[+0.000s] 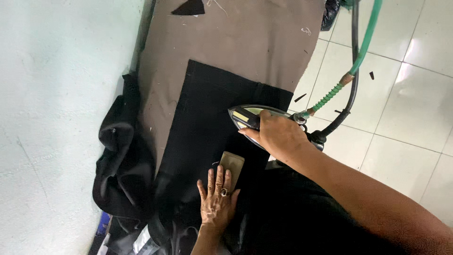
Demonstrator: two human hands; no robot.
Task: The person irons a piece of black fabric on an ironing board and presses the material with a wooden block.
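A brown-padded ironing board (236, 42) runs far to near, carrying a black cloth (207, 118) laid flat for pressing. The right hand (278, 134) has its grip closed round the handle of a steam iron (247, 115) resting on the cloth's right part. The left hand (217, 198) lies flat, fingers spread, pinning a tan block (232, 164). The iron's soleplate is hidden; the hose (363, 47) is cut off at the top.

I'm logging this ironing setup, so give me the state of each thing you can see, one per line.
Iron: resting on the black cloth, gripped by the right hand.
Black cloth: spread flat on the board.
Tan block: lying on the cloth, fingertips of the left hand on it.
Green hose: attached to the iron.
Dark garments: bunched beside the board.
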